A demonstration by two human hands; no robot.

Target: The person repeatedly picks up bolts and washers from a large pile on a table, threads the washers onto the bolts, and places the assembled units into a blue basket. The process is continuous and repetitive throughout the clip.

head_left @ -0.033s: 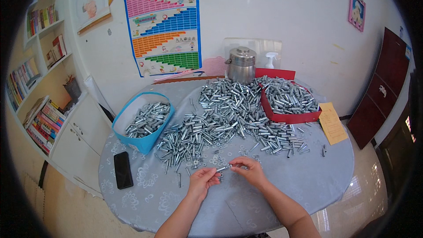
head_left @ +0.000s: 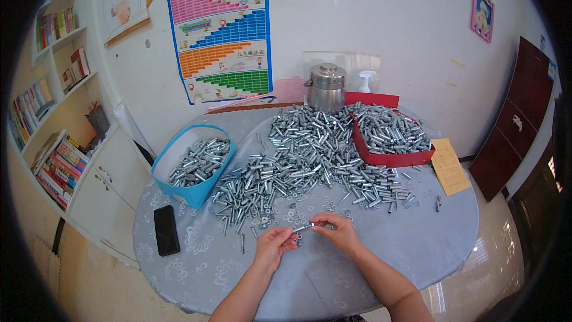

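Both hands pinch one small metal bolt [head_left: 302, 227] just above the counter [head_left: 417, 244]: left hand [head_left: 273, 246] on one end, right hand [head_left: 335, 231] on the other, near the big bolt pile [head_left: 310, 155].

- A white wall [head_left: 369, 18] carried a colourful chart poster [head_left: 221, 33].
- White bookshelves [head_left: 56, 101] stood left.
- A dark red door [head_left: 518, 119] stood right.
- The floor [head_left: 107, 289] was beige.
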